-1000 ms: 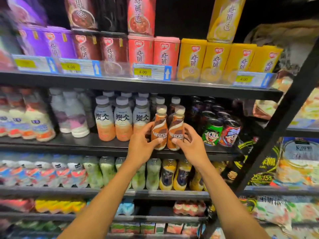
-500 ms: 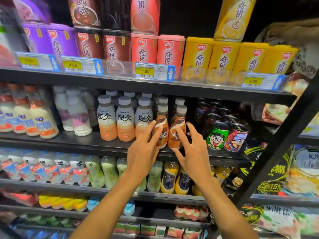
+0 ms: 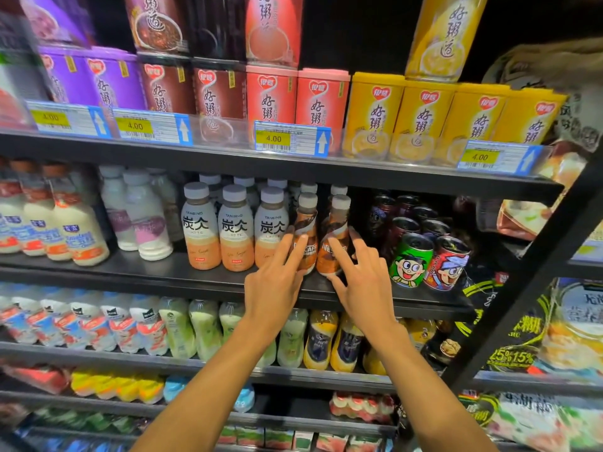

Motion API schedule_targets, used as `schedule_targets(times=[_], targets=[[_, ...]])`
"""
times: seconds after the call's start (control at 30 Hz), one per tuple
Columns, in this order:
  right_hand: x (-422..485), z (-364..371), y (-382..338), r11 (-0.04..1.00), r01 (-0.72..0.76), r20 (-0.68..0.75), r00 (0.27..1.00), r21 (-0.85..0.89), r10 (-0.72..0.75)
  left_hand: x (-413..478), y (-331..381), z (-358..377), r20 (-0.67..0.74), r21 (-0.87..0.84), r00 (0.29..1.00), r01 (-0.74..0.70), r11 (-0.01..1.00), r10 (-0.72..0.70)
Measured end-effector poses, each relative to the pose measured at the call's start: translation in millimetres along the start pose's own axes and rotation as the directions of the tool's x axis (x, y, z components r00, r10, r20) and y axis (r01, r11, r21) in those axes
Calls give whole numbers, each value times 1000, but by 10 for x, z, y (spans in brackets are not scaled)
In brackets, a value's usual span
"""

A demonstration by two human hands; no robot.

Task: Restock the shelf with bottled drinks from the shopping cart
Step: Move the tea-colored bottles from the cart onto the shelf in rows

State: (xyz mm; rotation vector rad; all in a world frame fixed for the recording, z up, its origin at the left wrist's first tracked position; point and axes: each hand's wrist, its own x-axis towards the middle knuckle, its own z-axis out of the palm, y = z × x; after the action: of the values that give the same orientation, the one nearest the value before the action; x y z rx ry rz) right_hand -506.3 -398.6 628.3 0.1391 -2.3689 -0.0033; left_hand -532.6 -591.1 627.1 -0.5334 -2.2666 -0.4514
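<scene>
Two brown Nescafe coffee bottles stand side by side on the middle black shelf [image 3: 163,272]: the left bottle [image 3: 306,223] and the right bottle [image 3: 336,230]. My left hand [image 3: 277,278] has straight fingers, its fingertips touching the front of the left bottle. My right hand [image 3: 362,282] is also spread, fingertips against the right bottle's label. Neither hand grips a bottle. More bottles of the same kind stand behind them.
Three Tanbing latte bottles [image 3: 235,230] stand just left of the Nescafe pair. Cartoon cans [image 3: 411,259] crowd the right. Milk bottles [image 3: 75,230] fill the far left. Porridge cups [image 3: 372,115] line the shelf above. A slanted black frame post [image 3: 522,282] is at right.
Both hands let go of the two Nescafe bottles. The fingers straightened and now push the bottles back on the shelf. The camera has moved closer.
</scene>
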Motion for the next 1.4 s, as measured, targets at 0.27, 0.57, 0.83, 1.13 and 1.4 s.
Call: schedule_targets(times=[0.27, 0.57, 0.83, 1.13, 1.4], targets=[[154, 24, 6, 999, -45, 19, 999, -28, 46, 135, 98, 66, 58, 128, 997, 46, 991, -54], [264, 75, 22, 995, -92, 107, 990, 28, 88, 275, 116, 84, 140, 152, 986, 74, 986, -95], [273, 28, 37, 991, -118, 186, 977, 61, 105, 277, 171, 35, 151, 149, 983, 78, 986, -100], [-554, -350, 162, 971, -235, 177, 958, 33, 225, -354, 349, 68, 132, -89, 988, -63, 994, 74], [-2254, -832, 654, 844, -514, 225, 814, -152, 536, -1042, 1391, 399, 220, -469, 883, -276, 839, 414]])
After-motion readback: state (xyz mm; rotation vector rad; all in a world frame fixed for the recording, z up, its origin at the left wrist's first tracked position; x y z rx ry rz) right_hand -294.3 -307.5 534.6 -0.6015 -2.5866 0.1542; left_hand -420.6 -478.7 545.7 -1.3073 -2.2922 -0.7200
